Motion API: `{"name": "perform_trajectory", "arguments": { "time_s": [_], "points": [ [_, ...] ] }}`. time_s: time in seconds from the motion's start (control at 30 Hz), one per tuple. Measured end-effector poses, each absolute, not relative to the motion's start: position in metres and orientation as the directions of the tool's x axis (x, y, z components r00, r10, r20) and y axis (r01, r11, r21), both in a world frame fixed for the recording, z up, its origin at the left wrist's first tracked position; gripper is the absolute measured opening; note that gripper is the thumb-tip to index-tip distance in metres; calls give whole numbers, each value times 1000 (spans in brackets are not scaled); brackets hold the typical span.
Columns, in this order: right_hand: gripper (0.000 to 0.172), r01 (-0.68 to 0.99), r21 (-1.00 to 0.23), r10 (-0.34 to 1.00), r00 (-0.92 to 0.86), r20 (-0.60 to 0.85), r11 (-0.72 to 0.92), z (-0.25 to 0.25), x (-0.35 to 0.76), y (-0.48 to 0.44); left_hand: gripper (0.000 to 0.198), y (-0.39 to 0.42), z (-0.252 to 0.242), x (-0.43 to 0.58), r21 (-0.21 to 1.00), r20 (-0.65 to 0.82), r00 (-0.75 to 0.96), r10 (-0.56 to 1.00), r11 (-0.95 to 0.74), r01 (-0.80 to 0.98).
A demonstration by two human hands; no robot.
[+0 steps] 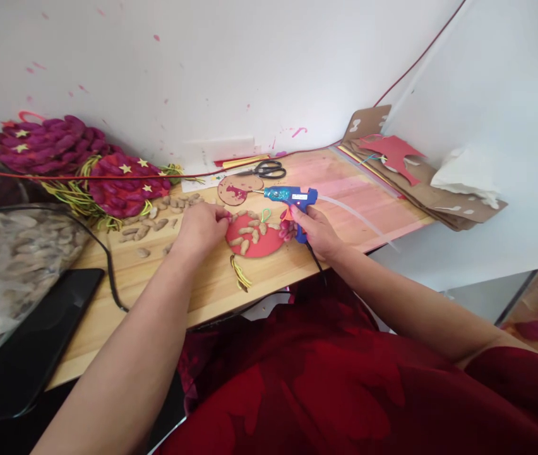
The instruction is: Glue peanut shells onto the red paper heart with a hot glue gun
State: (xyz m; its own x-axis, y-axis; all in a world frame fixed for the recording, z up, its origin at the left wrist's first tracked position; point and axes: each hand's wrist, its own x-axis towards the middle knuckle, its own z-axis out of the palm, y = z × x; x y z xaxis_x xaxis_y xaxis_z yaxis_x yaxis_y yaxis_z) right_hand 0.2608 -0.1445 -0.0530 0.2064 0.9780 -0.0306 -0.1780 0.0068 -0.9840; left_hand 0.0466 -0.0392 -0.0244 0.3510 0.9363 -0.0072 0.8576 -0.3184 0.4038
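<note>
My right hand [314, 229] is wrapped round the handle of a blue glue gun [292, 195], whose nozzle points left over a round brown piece with dark red marks [235, 190]. Below the gun lies a red oval piece [269, 246] with several peanuts [245, 231] on it, a green loop at its upper edge and a yellow-green tassel [240, 275] at its lower edge. At the left edge of the red piece is my left hand [203, 229], fingers closed together; what they grip, if anything, is hidden.
Loose peanuts [143, 226] and purple peanut decorations [122, 183] lie left. Black scissors [269, 169] are behind. A bag of peanuts [17, 253] and a black phone [41, 341] stand at far left. Brown cardboard [468, 205] lies right. Cables cross the table.
</note>
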Motion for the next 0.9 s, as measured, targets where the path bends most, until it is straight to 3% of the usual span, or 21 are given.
{"name": "perform_trajectory", "arguments": {
  "time_s": [0.17, 0.4, 0.7, 0.9],
  "points": [
    [49, -155, -988, 976, 214, -25, 9, -52, 260, -145, 28, -41, -25, 46, 405, 11, 363, 932, -336, 851],
    [50, -139, -990, 975, 220, -21, 10, -50, 259, -144, 31, -43, -26, 44, 498, 60, 366, 929, -346, 795],
    [49, -133, -991, 978, 206, -19, 9, -50, 261, -144, 31, -41, -30, 43, 485, 86, 370, 925, -364, 795],
    [52, -175, -985, 976, 216, -41, -3, -51, 261, -143, 33, -37, -33, 38, 534, 203, 316, 927, -375, 758]
  ]
}}
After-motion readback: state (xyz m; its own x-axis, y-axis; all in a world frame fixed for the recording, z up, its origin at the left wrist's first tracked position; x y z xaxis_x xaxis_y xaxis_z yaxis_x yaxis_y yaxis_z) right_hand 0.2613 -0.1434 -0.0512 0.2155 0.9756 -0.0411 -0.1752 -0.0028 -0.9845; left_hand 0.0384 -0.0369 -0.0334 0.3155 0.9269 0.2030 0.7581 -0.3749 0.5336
